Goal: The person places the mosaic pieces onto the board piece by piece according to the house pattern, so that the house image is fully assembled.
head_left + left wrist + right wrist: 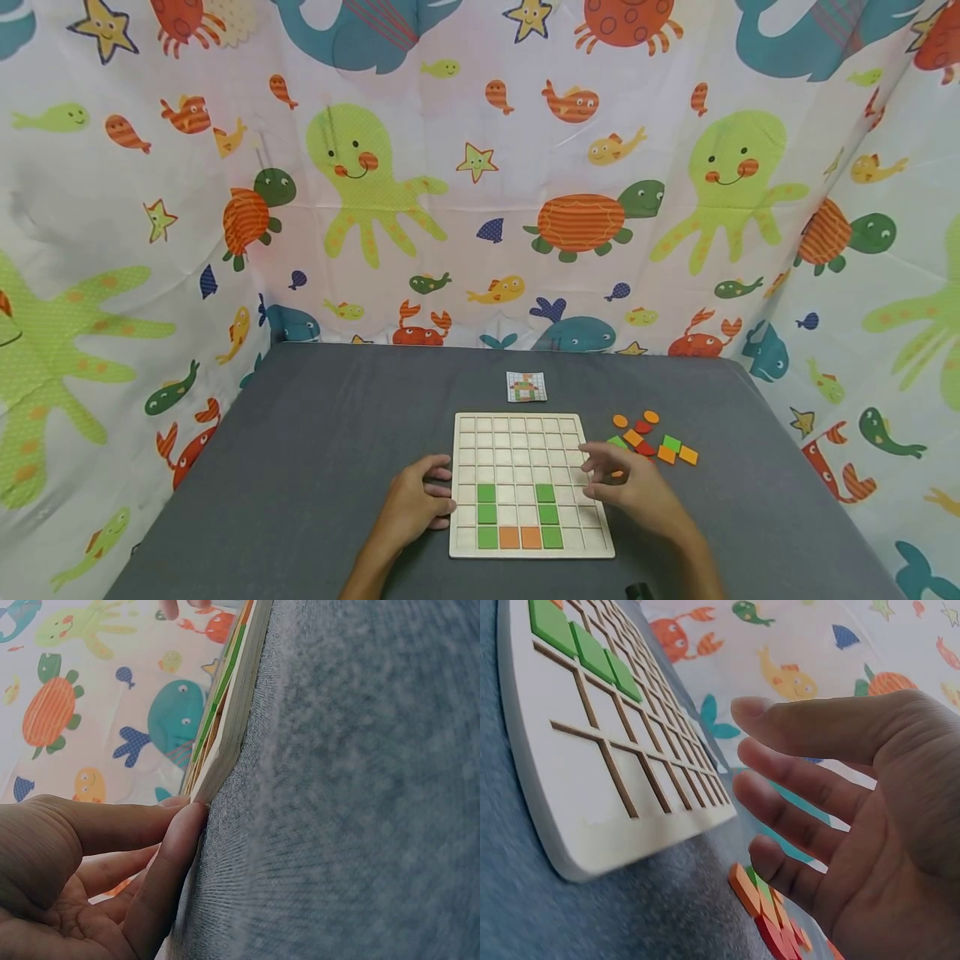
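Left grip (415, 500) relaxed against gridded board (527, 473), right grip (633, 486) spread, partly hiding coloured pieces (667, 454)

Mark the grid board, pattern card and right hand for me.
Grid board (524, 475): head view, on a bare square near its middle.
Pattern card (527, 387): head view, middle of its printed face.
Right hand (637, 492): head view, middle of the hand.

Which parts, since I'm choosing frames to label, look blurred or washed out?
Head view: board and green tiles fairly crisp; left wrist view: grey cloth blurred at right, backdrop pale; right wrist view: grey cloth soft at lower left, right hand partly in shade.
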`<act>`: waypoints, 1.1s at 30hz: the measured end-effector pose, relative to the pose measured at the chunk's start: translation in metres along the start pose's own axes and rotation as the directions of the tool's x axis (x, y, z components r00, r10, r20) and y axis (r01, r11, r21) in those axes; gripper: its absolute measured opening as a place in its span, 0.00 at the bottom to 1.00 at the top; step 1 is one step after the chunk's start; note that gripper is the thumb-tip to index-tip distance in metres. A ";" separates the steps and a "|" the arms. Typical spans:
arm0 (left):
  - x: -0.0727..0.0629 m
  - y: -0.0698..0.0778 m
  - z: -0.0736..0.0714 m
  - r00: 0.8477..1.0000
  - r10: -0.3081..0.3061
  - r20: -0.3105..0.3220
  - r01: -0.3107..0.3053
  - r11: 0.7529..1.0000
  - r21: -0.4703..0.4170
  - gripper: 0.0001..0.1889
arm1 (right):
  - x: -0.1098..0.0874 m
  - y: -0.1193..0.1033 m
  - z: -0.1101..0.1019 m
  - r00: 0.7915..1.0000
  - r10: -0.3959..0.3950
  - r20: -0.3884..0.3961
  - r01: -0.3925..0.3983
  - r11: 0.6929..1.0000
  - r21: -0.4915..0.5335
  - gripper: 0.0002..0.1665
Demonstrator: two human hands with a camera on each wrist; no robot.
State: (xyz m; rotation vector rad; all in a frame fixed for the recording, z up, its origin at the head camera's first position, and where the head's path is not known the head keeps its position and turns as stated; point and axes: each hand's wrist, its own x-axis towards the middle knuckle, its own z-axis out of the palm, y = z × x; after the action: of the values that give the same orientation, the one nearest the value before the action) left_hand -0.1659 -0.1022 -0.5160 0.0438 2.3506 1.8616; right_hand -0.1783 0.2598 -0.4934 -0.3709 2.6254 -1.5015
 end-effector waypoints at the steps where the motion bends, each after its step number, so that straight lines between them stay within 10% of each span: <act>1: 0.000 0.000 0.000 1.000 0.000 0.000 0.000 1.000 0.000 0.37 | 0.000 0.001 -0.001 1.000 0.012 -0.015 -0.012 1.000 0.001 0.34; 33: 0.001 -0.002 0.000 1.000 -0.008 0.000 0.008 1.000 0.005 0.37 | -0.006 0.025 -0.027 0.986 0.083 -0.141 -0.095 0.993 -0.076 0.38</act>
State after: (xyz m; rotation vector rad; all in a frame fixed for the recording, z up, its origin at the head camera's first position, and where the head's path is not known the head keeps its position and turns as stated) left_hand -0.1667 -0.1023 -0.5177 0.0347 2.3522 1.8519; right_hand -0.1822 0.2959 -0.5017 -0.1585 2.7754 -1.4440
